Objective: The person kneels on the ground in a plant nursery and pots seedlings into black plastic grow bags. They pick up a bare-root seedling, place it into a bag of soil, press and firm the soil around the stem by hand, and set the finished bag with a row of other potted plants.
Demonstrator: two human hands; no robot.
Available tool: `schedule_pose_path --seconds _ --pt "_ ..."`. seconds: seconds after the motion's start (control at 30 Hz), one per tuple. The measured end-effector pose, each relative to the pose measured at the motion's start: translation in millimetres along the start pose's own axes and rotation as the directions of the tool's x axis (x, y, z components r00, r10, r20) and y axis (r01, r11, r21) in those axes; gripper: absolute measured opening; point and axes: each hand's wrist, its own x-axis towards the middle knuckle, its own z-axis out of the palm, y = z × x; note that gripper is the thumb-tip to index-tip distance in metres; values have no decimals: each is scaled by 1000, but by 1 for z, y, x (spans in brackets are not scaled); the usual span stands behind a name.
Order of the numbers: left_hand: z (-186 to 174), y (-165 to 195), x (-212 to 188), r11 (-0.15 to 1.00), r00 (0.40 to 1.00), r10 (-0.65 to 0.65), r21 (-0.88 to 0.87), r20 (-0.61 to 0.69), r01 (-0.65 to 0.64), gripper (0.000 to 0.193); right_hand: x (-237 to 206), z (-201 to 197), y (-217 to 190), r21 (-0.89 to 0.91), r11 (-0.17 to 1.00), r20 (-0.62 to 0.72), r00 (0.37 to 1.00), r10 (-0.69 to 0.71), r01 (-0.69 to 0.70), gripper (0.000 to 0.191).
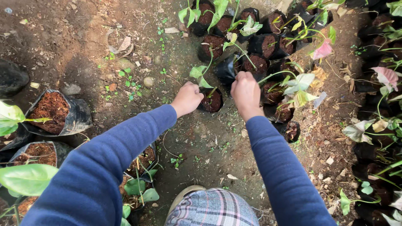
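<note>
Both my arms, in blue sleeves, reach forward over bare ground. My left hand [187, 98] is closed on the near left rim of a small black nursery bag [212, 101] filled with brown soil and holding a green seedling. My right hand [246, 93] is closed on the rim of a neighbouring black bag [228, 69], just right of the first one. The fingers of both hands are curled out of sight.
Rows of black seedling bags [268, 44] with green and pink leaves stand ahead and to the right [387, 77]. More soil-filled bags [54, 111] sit at the left, and one [142, 161] lies under my left arm. My knee in checked cloth [213, 207] is at the bottom.
</note>
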Motion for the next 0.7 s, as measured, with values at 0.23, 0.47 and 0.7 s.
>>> schedule_pose_path --seconds 0.23,0.47,0.7 --pt "9 -1 -5 998 998 -61 12 18 60 19 -10 20 -28 85 985 111 984 140 -149 10" --pt "15 -4 -10 996 997 -61 70 38 58 24 -46 -20 -34 250 966 73 996 48 -65 23" --pt "-2 -2 -11 967 967 -216 164 133 194 38 -171 -68 -17 397 900 1 980 198 -182 9"
